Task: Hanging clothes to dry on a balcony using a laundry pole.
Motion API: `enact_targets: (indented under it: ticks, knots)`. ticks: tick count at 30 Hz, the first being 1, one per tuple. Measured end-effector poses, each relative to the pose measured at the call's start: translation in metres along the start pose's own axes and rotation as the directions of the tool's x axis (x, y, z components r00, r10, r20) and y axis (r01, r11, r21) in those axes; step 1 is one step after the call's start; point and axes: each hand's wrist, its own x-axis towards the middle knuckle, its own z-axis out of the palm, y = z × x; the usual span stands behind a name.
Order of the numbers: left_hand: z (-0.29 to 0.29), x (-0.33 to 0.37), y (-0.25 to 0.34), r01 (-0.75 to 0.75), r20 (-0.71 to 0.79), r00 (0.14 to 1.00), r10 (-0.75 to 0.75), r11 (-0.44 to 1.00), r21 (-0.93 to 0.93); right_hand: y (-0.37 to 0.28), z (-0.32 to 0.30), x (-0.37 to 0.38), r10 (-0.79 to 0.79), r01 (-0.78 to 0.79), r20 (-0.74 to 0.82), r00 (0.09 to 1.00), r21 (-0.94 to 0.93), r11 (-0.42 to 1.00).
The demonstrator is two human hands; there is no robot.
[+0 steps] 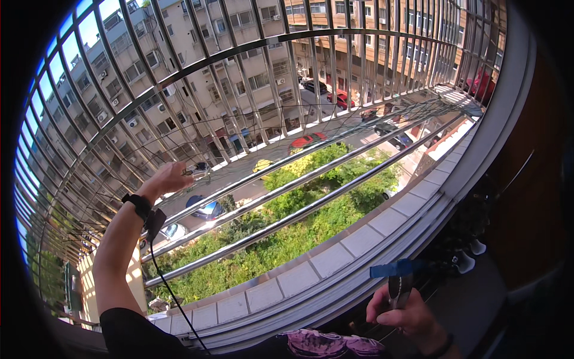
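My left hand (170, 180) reaches out past the window ledge toward the metal bars of the window cage. Its fingers are pinched together around something small, too tiny to make out. A dark band and a small dark box (155, 224) with a black cable sit at that wrist. Low on the right, inside the window frame, my right hand (408, 317) is closed around the dark handle of a tool with a blue head (391, 268). The tool stands upright with its head above my fist; its exact kind does not show.
Vertical metal bars (272, 90) enclose the window, and steel rails (311, 203) run across below them. A tiled ledge (287, 279) and sliding-window tracks (335, 297) lie nearer me. Pink patterned cloth (326, 343) is at the lower edge. Greenery, cars and buildings lie beyond.
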Motion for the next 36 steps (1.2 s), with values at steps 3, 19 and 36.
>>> enact_targets:
  ticks: [3, 19, 36]
  knots:
    - [0.01, 0.011, -0.007, -0.018, -0.243, 0.97, 0.011, 1.0, -0.025, 0.006, 0.002, 0.005, 0.032, -0.03, 0.048, 0.998, -0.06, 0.998]
    - [0.047, -0.013, -0.033, -0.084, -0.032, 0.996, 0.087, 0.992, 0.094, -0.033, 0.047, 0.087, -0.167, 0.169, 0.105, 0.98, -0.01, 0.986]
    - [0.018, -0.163, 0.166, -0.091, 0.699, 0.358, 0.619, 0.768, -0.633, -0.031, 0.044, 0.144, -0.086, 0.052, 0.129, 0.988, 0.249, 0.967]
